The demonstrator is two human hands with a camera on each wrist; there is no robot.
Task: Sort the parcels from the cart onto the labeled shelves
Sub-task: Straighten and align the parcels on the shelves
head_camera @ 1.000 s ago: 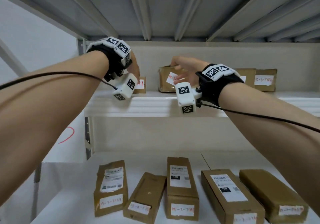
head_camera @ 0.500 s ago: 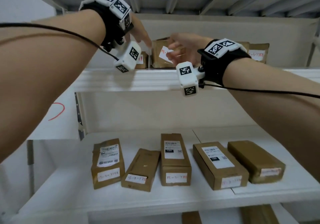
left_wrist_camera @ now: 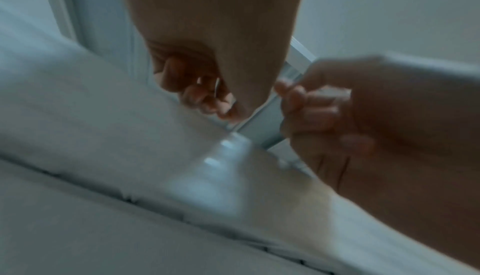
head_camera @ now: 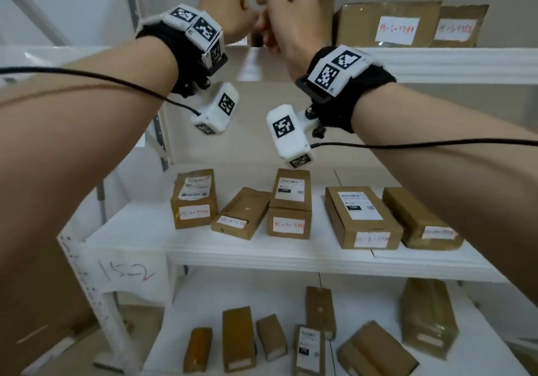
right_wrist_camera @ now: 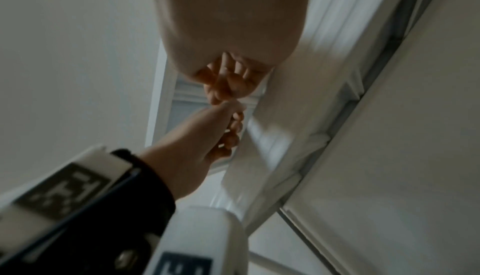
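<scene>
So the shelves look pretty well stocked already: the white middle shelf board [head_camera: 262,252] has five brown cardboard parcels with white labels [head_camera: 289,204] lined up along its front, the white top shelf [head_camera: 454,65] has at least two more brown boxes with handwritten labels [head_camera: 390,24] at the right, and the lowest white shelf [head_camera: 291,288] carries a scatter of smaller brown boxes [head_camera: 238,338]. No cart in any view, so I can't say how many parcels are left to sort, my guess is we're somewhere past the halfway mark but that's just going by how full things look. Both hands are up by the front lip of the top shelf, almost touching each other: left hand [head_camera: 225,11] has its fingers curled in, right hand [head_camera: 288,11] too, and neither is carrying a parcel. The left wrist view shows something small and pale at the right fingers [left_wrist_camera: 309,105], too blurry to tell if it's being pinched. Room-wise, the top shelf looks open at its left end next to the grey metal upright [head_camera: 129,6], while the middle shelf's front row is nearly full with only narrow gaps, so anything new there would probably have to go behind
</scene>
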